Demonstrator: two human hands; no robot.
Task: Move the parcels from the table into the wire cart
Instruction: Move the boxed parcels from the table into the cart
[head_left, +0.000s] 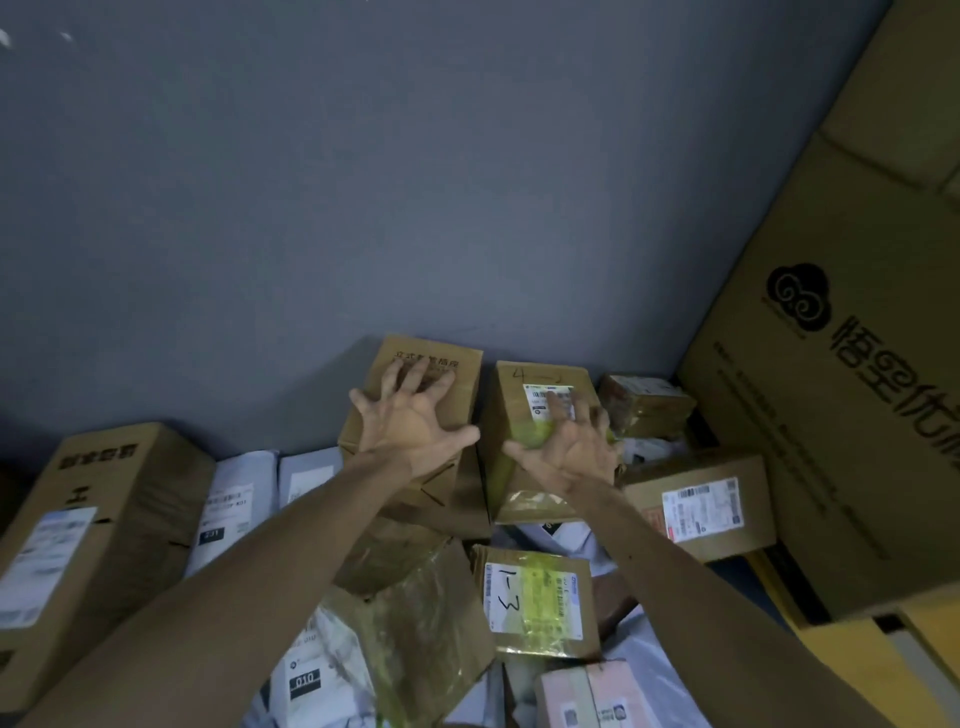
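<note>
A heap of parcels fills the lower half of the head view, against a grey wall. My left hand (413, 421) is spread open over a tall brown box with printed characters (452, 371). My right hand (569, 447) is spread open over the brown box beside it (519, 400), which has a white label and yellow-green tape. Both hands hover at or just touch the box tops; neither grips anything. Closer to me lies a taped box marked "1-3" (535, 597). No wire cart is in view.
A long brown carton (88, 530) lies at the left, with grey mailer bags (234, 509) beside it. A labelled box (701, 504) and a small box (647, 405) sit at the right. A very large printed carton (831, 389) walls off the right side.
</note>
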